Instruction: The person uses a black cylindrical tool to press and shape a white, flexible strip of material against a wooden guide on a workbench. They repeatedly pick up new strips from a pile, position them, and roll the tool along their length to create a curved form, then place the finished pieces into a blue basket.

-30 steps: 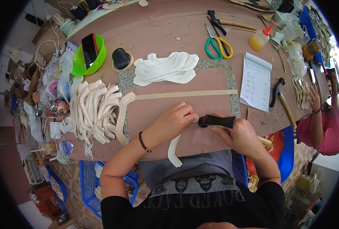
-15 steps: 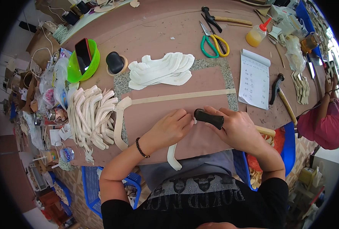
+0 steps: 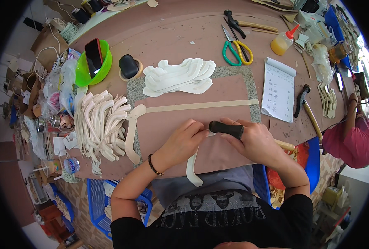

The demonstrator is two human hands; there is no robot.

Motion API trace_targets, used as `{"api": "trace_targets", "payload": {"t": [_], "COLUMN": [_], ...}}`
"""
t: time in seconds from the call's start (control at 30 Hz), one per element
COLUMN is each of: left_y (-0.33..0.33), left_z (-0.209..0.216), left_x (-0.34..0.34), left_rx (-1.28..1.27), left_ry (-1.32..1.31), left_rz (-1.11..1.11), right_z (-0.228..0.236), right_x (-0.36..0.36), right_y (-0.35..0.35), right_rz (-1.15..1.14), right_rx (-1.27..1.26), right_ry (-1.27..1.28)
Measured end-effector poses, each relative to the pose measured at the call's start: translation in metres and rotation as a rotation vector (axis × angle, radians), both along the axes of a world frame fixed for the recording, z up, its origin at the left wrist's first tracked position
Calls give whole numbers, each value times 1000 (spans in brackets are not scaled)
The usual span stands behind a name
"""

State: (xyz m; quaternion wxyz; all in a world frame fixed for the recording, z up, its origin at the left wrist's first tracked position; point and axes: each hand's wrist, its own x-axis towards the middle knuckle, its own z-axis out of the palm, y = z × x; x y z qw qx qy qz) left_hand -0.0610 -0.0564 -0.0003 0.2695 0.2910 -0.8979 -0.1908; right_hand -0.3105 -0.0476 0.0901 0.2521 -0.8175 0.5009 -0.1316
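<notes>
Close to the table's front edge, my left hand (image 3: 187, 141) pinches the upper end of a curved cream strip (image 3: 191, 168), which hangs down toward me. My right hand (image 3: 255, 139) grips a hammer near its dark head (image 3: 226, 129); the wooden handle (image 3: 285, 145) sticks out past the wrist. The head's blunt end is right beside my left fingertips, over the strip's end; whether they touch I cannot tell. A second curved strip (image 3: 131, 133) lies flat left of my hands. Farther left is a heap of cream strips (image 3: 99, 124), and beyond my hands a pile of white ones (image 3: 180, 77).
Scissors (image 3: 236, 52), another hammer (image 3: 251, 26), a glue bottle (image 3: 283, 42) and a notepad (image 3: 279, 89) lie at the back right. A green bowl (image 3: 103, 68) with a phone stands left. Blue baskets (image 3: 95, 203) are below the edge. A co-worker's sleeve (image 3: 350, 143) shows far right.
The whole view has shifted slightly. My hands remain close together; the hammer head has tilted a little, and the hanging strip has turned slightly, showing more of its length.
</notes>
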Motion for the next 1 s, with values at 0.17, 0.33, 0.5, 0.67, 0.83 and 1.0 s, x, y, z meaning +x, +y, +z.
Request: {"api": "trace_targets", "payload": {"t": [0.17,0.33,0.5,0.67,0.83,1.0], "left_y": [8,12,17,25,29,40], "left_z": [4,-4,4,0,-1,0], "left_x": [-1,0,-1,-1,-1,-10], "left_rx": [-42,17,28,-54,92,-108], "left_ry": [-41,44,12,-50,51,-104], "left_rz": [43,104,175,223,369,395], "right_z": [2,-7,-6,-7,-19,-8], "right_x": [0,7,11,13,15,18], "right_y": [-3,-3,1,-5,-6,-10], "right_rz": [-2,24,39,42,106,95], "right_rx": [-10,29,-38,-29,-80,-71], "right_ry": [-27,21,-18,-13,-76,-61]}}
